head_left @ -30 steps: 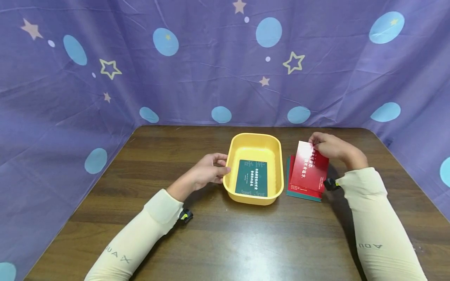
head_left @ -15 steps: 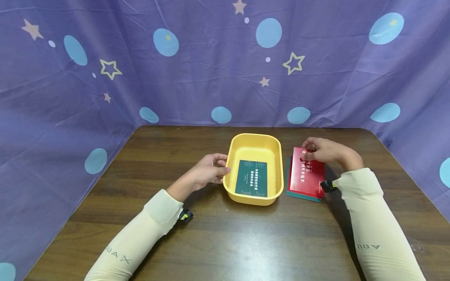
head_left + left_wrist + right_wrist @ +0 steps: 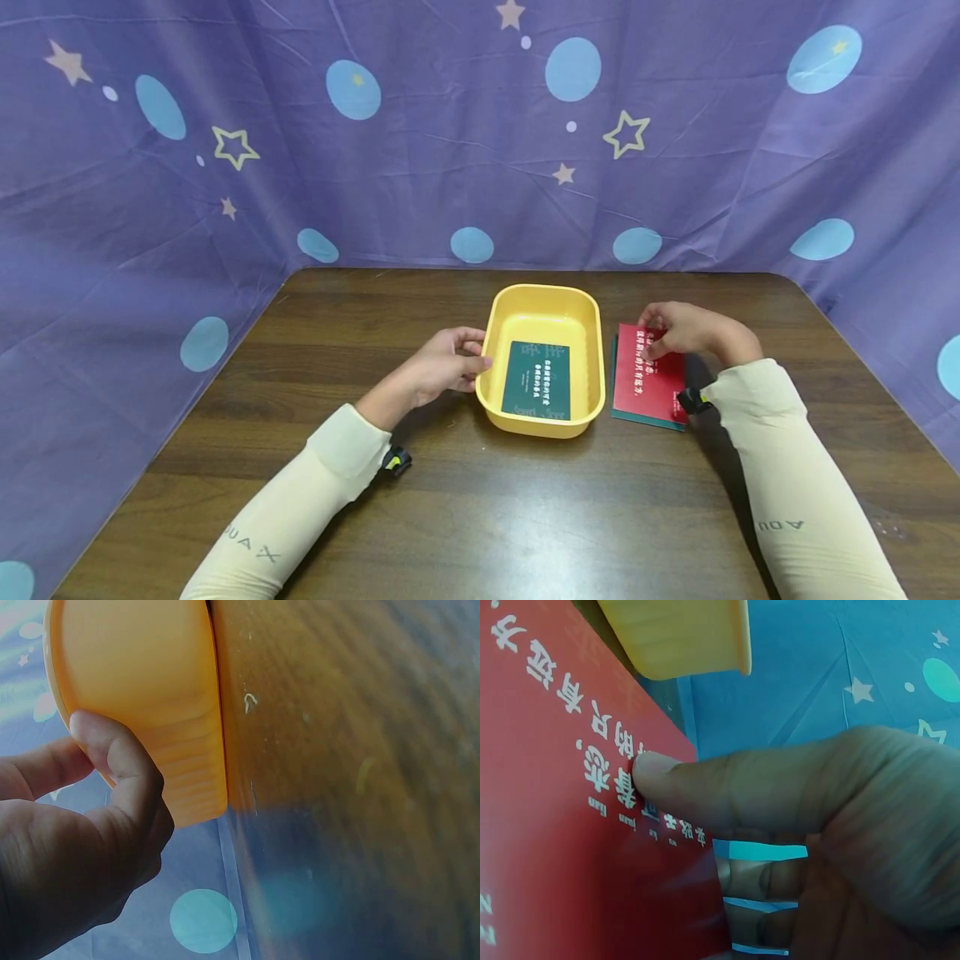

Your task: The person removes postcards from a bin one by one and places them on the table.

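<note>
A yellow plastic basin (image 3: 601,350) stands on the table, with a dark green card (image 3: 537,383) printed in white lying inside it. My left hand (image 3: 444,365) pinches the basin's left rim, thumb over the edge; the left wrist view shows the same hold. To the right, my right hand (image 3: 686,329) holds a red card (image 3: 652,383) with white lettering by its far edge. In the right wrist view the thumb presses on its printed face and the fingers are beyond the edge. The red card lies over a stack, where a green card's (image 3: 614,410) edge peeks out.
The brown wooden table (image 3: 480,517) reaches back to a purple curtain (image 3: 420,167) with stars and blue ovals. A wrist camera (image 3: 396,461) sits at the left cuff and another (image 3: 695,401) at the right cuff, close to the cards.
My right hand has moved left and slightly nearer, lowering the raised red card onto the stack so it lines up with the cards under it. My left hand and the basin have stayed put.
</note>
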`<state>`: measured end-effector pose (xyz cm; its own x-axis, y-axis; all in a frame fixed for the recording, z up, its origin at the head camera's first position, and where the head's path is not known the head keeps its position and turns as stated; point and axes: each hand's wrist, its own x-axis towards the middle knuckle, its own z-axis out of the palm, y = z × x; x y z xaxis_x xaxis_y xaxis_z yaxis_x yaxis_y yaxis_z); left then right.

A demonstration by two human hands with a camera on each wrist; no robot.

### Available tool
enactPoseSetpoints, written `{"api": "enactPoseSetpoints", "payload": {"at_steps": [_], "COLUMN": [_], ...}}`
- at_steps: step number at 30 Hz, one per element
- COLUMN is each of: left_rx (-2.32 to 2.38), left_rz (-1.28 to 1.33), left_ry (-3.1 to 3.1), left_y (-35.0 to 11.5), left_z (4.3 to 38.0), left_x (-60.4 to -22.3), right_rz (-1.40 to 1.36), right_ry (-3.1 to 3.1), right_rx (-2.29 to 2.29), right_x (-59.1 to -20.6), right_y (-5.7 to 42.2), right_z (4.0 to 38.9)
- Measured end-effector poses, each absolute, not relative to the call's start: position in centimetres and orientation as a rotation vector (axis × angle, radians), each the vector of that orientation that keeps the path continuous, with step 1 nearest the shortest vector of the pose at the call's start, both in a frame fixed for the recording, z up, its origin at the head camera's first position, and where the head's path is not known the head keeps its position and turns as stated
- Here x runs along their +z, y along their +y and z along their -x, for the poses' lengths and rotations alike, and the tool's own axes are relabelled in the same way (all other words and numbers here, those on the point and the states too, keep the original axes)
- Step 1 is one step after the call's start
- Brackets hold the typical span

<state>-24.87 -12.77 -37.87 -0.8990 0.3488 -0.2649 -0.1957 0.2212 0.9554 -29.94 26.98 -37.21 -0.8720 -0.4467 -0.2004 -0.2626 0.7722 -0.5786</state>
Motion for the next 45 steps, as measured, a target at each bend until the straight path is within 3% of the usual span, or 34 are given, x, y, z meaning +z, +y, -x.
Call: {"api": "enactPoseSetpoints", "payload": {"at_steps": [45], "left_rx": [1.75], "left_rz": [-0.162], "left_ry": [2.072], "left_y": [-12.53], "left_z": [24.66], "left_x": [-37.99], "right_rz": [0.54], "right_ry": [2.778], "right_rx": [-0.656], "right_x": [-37.31], "right_y": [26.51], "right_z": [30.01]}}
